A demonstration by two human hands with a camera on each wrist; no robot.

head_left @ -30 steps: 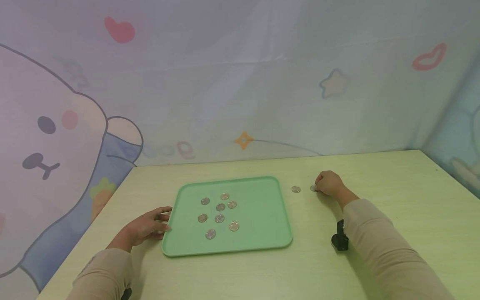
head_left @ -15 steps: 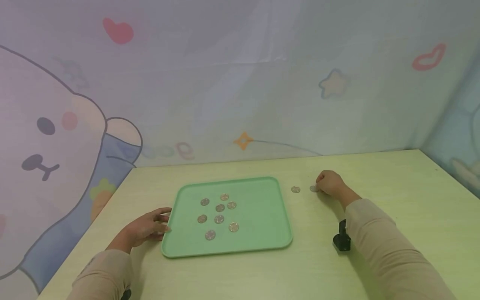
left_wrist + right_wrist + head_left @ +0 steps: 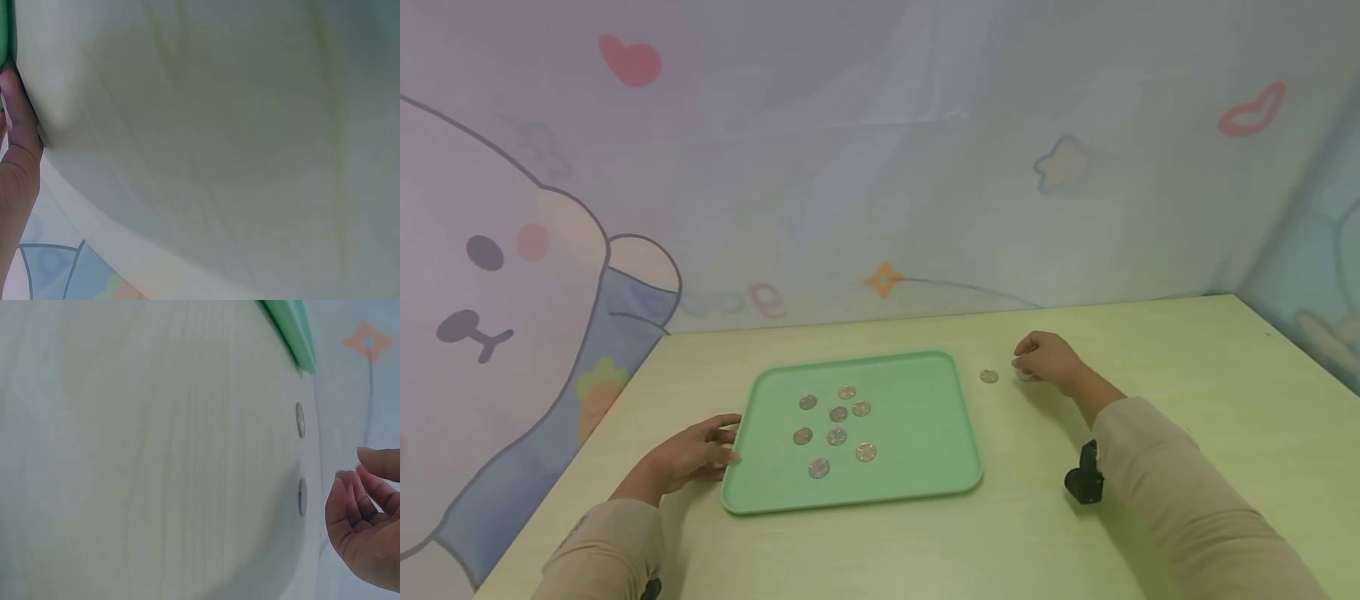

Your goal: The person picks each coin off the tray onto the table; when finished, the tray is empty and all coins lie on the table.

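Observation:
A green tray [image 3: 925,417] lies mid-table with several silver coins [image 3: 837,436] on it. My left hand [image 3: 696,454] rests flat on the table, its straight fingers touching the tray's left rim [image 3: 5,31]. Two more coins lie on the table right of the tray: one [image 3: 989,376] in the open, the other [image 3: 302,497] just below my right hand [image 3: 1043,358] and mostly hidden in the head view. In the right wrist view the right hand's fingers [image 3: 350,500] are loosely curled, thumb apart, a little off that coin and holding nothing.
The pale wooden table [image 3: 1187,367] stands against a cartoon-printed backdrop [image 3: 880,167] that wraps round the back and right. A black camera [image 3: 1084,479] is strapped under my right wrist.
My right hand has shifted slightly left and lifted over the nearer loose coin, which now shows less in the head view. The left hand and tray have not moved.

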